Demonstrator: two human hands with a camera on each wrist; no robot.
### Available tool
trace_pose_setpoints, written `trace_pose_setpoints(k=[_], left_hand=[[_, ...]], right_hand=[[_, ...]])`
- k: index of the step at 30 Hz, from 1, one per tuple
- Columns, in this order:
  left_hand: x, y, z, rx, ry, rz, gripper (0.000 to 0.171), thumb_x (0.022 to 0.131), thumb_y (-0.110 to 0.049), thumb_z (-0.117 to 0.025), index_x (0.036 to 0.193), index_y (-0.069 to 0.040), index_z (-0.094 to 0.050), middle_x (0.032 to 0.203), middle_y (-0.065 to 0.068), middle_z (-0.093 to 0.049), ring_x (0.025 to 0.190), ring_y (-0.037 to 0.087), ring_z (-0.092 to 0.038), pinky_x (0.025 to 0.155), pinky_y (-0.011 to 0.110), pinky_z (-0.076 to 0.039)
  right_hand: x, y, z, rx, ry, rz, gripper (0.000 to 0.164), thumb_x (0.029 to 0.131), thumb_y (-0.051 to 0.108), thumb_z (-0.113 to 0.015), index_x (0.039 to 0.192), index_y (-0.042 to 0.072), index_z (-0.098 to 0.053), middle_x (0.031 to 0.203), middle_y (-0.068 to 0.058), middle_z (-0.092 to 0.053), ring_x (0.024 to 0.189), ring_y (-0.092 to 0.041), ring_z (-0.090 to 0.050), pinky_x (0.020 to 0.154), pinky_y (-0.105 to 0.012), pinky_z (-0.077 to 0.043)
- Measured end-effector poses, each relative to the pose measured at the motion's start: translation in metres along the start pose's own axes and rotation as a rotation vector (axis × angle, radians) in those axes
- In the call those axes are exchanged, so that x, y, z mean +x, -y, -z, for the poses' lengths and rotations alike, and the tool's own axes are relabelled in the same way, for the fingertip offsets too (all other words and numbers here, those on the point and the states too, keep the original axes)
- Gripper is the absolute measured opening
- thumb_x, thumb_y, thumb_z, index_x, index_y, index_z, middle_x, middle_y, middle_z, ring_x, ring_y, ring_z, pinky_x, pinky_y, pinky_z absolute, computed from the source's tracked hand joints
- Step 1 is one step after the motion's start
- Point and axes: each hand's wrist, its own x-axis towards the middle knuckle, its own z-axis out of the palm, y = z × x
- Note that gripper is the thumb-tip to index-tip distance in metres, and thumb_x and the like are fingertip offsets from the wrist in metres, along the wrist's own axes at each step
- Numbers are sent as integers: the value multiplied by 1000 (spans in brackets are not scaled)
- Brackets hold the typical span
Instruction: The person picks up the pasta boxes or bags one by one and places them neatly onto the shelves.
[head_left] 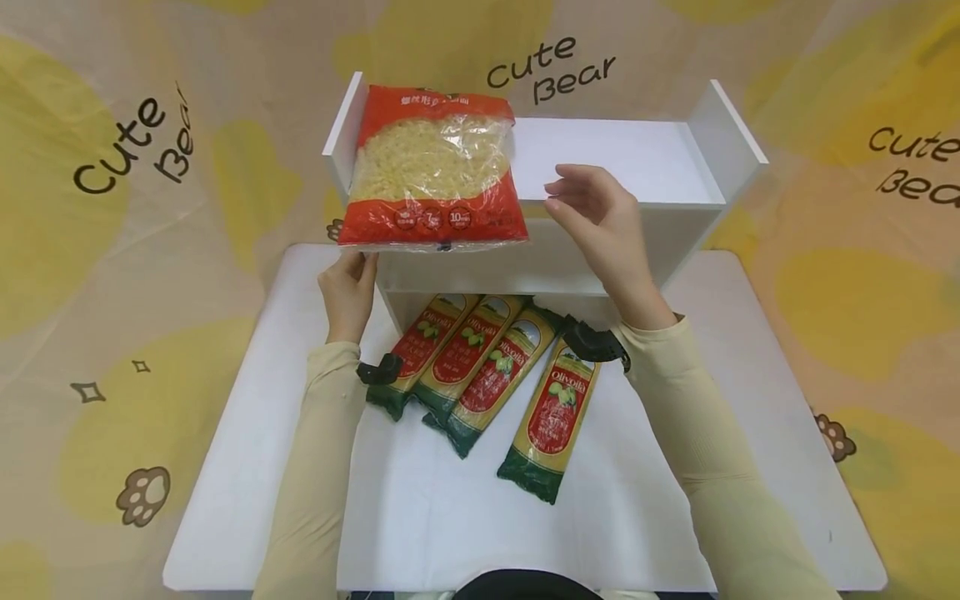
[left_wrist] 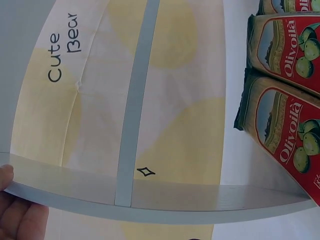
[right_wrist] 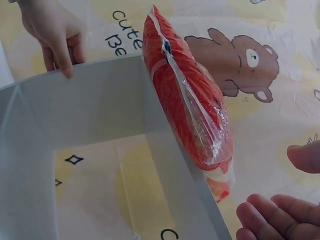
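A white shelf unit [head_left: 615, 158] stands on the table. At the left end of its top board sits a red and clear bag of pasta [head_left: 433, 162], its lower edge reaching past the board's front. My left hand [head_left: 347, 298] grips the unit's left side panel; the right wrist view shows the thumb over the panel's edge and the fingers outside. To the right of the bag, my right hand [head_left: 606, 229] is held up in front of the top board, fingers relaxed and apart from the bag, with nothing in them.
Several gold and green Olivoilà packets [head_left: 495, 367] lie at the unit's lower opening, some partly under it. One packet [head_left: 555, 417] lies apart on the right. The white table [head_left: 255, 467] meets a patterned cloth [head_left: 97, 333] at its edges.
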Motion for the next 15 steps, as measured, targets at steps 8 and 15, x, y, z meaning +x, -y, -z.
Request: trace_pose_setpoints(k=[8, 15], left_hand=[[-1, -1, 0, -17, 18, 36, 23, 93, -10, -62, 107, 6, -68, 104, 22, -67, 96, 33, -67, 84, 42, -54], [0, -1, -1, -10, 14, 30, 23, 93, -10, -62, 106, 6, -69, 105, 22, -67, 95, 33, -67, 84, 42, -55]], right_hand=[[-23, -7, 10, 30, -44, -13, 35, 88, -2, -63, 121, -11, -55, 105, -13, -66, 92, -15, -61, 88, -25, -50], [-42, -19, 15, 43, -38, -79, 36, 90, 0, -62, 124, -10, -54, 106, -8, -65, 95, -17, -59, 89, -25, -49]])
